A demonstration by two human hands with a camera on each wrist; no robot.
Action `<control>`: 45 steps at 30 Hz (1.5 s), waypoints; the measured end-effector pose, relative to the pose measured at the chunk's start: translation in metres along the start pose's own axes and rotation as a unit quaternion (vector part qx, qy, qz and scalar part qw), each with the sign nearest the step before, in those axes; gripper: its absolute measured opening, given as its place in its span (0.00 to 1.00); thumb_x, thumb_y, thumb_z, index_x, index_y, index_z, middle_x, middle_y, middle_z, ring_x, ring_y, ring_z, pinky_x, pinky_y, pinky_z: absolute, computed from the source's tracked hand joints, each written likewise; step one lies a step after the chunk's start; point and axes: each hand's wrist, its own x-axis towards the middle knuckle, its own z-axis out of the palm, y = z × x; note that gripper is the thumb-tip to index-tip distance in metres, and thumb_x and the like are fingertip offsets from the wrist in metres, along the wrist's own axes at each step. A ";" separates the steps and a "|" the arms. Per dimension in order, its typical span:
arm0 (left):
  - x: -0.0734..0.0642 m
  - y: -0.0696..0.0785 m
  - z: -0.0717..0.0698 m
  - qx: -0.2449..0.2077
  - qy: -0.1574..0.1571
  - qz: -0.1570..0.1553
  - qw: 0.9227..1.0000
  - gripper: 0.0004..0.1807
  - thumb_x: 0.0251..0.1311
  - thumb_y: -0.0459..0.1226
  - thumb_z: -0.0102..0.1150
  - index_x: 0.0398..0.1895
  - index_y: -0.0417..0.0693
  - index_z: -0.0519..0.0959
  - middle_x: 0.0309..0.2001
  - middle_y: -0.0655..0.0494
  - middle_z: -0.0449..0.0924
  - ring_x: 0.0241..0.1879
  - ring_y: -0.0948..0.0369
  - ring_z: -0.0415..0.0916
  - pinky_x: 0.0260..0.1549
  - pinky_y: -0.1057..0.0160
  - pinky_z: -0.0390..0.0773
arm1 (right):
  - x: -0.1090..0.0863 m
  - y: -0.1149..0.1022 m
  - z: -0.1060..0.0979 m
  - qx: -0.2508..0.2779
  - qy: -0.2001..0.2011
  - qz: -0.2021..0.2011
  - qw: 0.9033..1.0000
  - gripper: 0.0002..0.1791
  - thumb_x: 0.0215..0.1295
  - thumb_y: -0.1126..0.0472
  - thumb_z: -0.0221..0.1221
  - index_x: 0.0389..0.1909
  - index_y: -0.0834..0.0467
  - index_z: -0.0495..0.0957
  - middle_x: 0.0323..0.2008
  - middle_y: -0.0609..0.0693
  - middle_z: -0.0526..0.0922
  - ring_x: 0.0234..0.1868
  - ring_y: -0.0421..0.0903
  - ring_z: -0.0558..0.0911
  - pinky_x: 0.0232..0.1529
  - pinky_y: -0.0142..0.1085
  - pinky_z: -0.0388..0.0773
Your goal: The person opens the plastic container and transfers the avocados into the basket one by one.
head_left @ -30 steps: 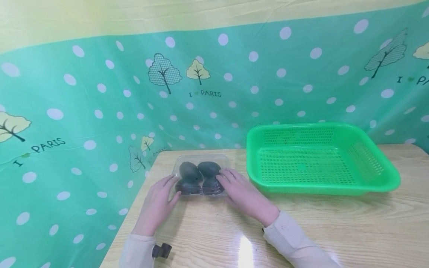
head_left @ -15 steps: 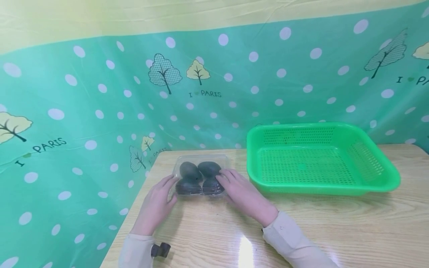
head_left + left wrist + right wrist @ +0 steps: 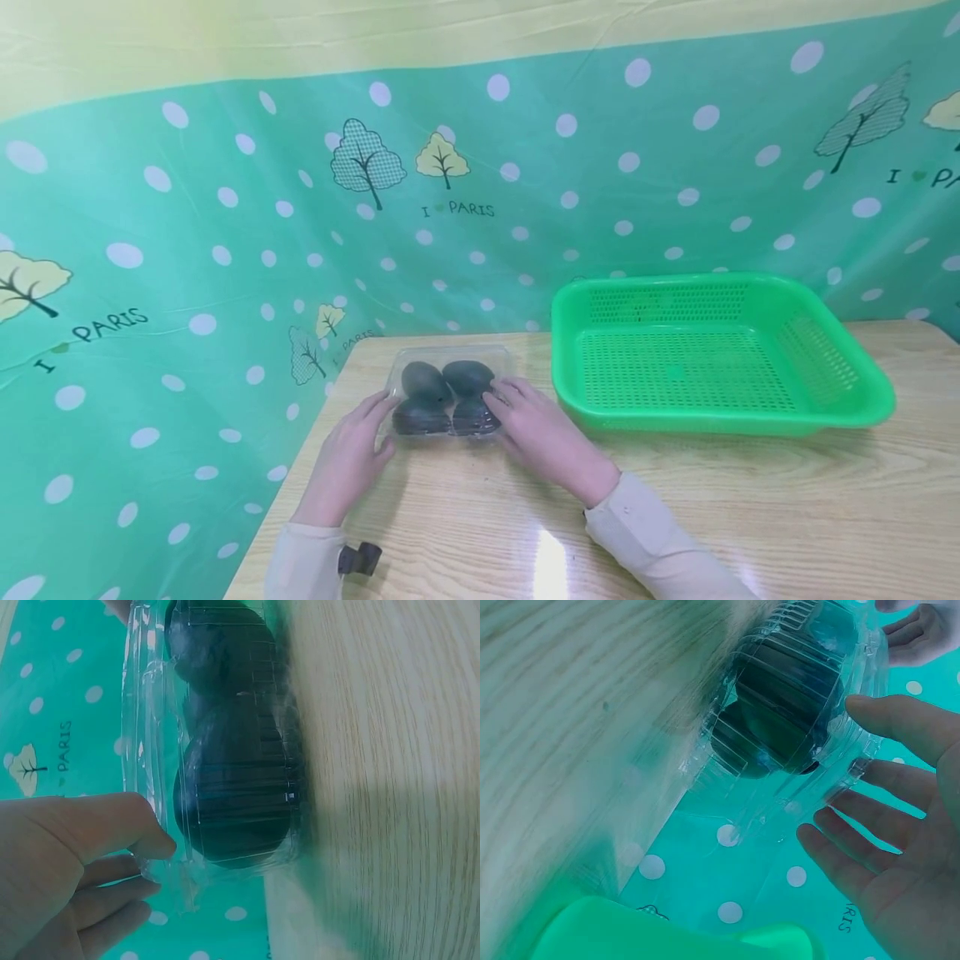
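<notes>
A clear plastic clamshell box (image 3: pixel 452 357) lies on the table at left of centre in the head view. Several dark green, smooth oval fruits that look like avocados (image 3: pixel 468 378) show through its plastic. My left hand (image 3: pixel 347 454) is at the box's left side, fingers extended along it. In the left wrist view its thumb tip touches the box's rim, with the other fingers beyond. On the opposite side, my right hand (image 3: pixel 551 433) rests its fingertips over the right edge. The right wrist view shows its thumb against the rim and its fingers spread, relaxed, along the side.
A large green plastic basket (image 3: pixel 720 422) with perforated sides stands to the right of the box. Behind the wooden table (image 3: pixel 480 525) hangs a green dotted cloth (image 3: pixel 600 192). A black strap piece (image 3: pixel 360 559) sticks out from the left sleeve.
The left thumb has drawn slightly back from the box's front corner. Otherwise both hands, the box and the basket keep their places.
</notes>
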 end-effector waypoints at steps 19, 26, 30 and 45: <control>-0.001 0.003 -0.006 -0.001 -0.009 -0.025 1.000 0.33 0.50 0.27 0.67 0.64 0.42 0.75 0.66 0.41 0.72 0.57 0.42 0.77 0.51 0.45 0.79 | 0.005 -0.001 -0.002 -0.041 0.056 -0.054 0.996 0.18 0.55 0.64 0.66 0.47 0.65 0.82 0.53 0.62 0.83 0.57 0.58 0.81 0.59 0.45 0.77; -0.003 0.000 -0.010 -0.019 -0.024 -0.031 0.999 0.32 0.53 0.28 0.67 0.65 0.43 0.74 0.66 0.42 0.73 0.58 0.42 0.76 0.54 0.45 0.78 | 0.007 0.001 0.000 -0.049 0.062 -0.069 0.994 0.18 0.53 0.63 0.67 0.45 0.64 0.83 0.52 0.61 0.84 0.56 0.57 0.82 0.57 0.44 0.79; -0.002 -0.003 -0.011 -0.036 -0.027 -0.036 0.998 0.31 0.56 0.29 0.66 0.65 0.43 0.73 0.65 0.42 0.73 0.58 0.41 0.76 0.54 0.44 0.77 | 0.007 0.001 0.001 -0.051 0.065 -0.073 0.994 0.17 0.53 0.63 0.67 0.44 0.64 0.83 0.51 0.61 0.84 0.55 0.57 0.82 0.56 0.44 0.80; -0.001 -0.002 -0.004 -0.037 -0.018 -0.031 0.999 0.33 0.52 0.36 0.72 0.64 0.41 0.74 0.63 0.42 0.76 0.56 0.43 0.78 0.56 0.46 0.77 | 0.010 -0.008 0.005 -0.200 0.083 -0.107 0.970 0.09 0.55 0.65 0.64 0.37 0.63 0.84 0.39 0.57 0.87 0.43 0.50 0.84 0.39 0.34 0.84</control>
